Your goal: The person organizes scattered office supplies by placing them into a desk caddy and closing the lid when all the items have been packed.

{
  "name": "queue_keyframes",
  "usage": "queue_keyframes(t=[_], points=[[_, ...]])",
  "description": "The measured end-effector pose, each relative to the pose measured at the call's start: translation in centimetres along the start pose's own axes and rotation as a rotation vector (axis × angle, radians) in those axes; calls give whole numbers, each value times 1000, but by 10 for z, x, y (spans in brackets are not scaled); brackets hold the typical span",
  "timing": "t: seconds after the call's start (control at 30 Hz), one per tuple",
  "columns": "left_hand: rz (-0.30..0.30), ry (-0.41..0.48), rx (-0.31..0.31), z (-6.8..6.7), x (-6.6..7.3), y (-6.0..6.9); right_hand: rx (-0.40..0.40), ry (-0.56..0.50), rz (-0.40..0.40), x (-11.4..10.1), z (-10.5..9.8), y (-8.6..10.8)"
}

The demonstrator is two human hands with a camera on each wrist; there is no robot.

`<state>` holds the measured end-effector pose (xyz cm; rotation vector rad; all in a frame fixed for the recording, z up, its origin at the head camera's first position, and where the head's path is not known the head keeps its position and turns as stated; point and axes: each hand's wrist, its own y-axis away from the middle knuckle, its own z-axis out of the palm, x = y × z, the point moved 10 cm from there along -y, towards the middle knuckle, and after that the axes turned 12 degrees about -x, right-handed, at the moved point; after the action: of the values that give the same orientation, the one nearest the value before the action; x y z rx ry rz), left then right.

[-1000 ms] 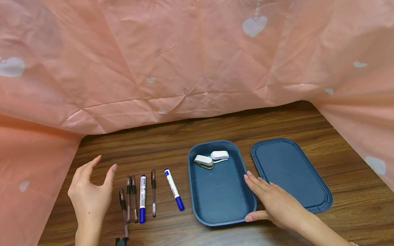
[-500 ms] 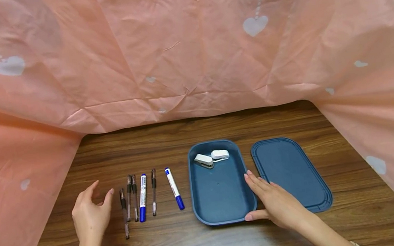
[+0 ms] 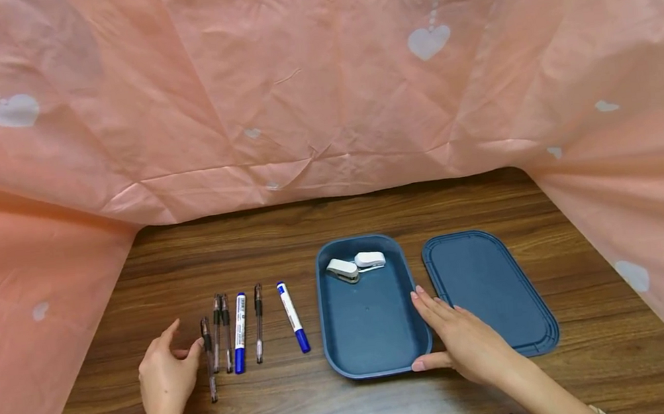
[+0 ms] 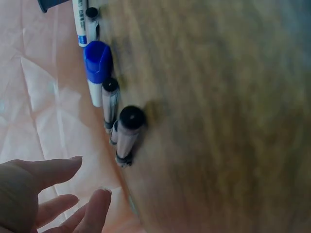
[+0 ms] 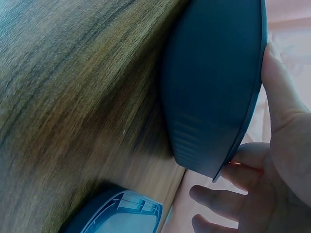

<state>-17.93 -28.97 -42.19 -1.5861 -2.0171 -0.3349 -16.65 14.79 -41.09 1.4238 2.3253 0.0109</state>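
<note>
My left hand hovers just left of the leftmost black-gripped pen, thumb and fingers apart and holding nothing. That gap between fingertips and pen also shows in the left wrist view. To its right lie more such pens and two white markers with blue caps, one among the pens and the other nearer the box. My right hand rests on the right rim of the blue box, thumb at its front corner. Inside, at the back, sit two small white staplers.
A flat blue lid lies right of the box, partly behind my right hand. Pink cloth with heart prints walls the wooden table at the back and both sides.
My left hand has come down toward the near side of the table, then shifted right to beside the leftmost pen. The right hand and the box have stayed put.
</note>
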Motion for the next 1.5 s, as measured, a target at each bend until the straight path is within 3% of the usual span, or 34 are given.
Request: queue_keyframes(t=[0.97, 1.27, 1.4, 1.5], points=[[-100, -11, -184, 32, -15, -4, 4, -6, 12, 1, 0, 1], [-125, -40, -196, 31, -14, -3, 10, -5, 10, 1, 0, 1], [-110, -26, -143, 23, -9, -2, 14, -6, 4, 1, 0, 1], [-65, -13, -82, 14, 0, -1, 13, -4, 1, 0, 0, 1]])
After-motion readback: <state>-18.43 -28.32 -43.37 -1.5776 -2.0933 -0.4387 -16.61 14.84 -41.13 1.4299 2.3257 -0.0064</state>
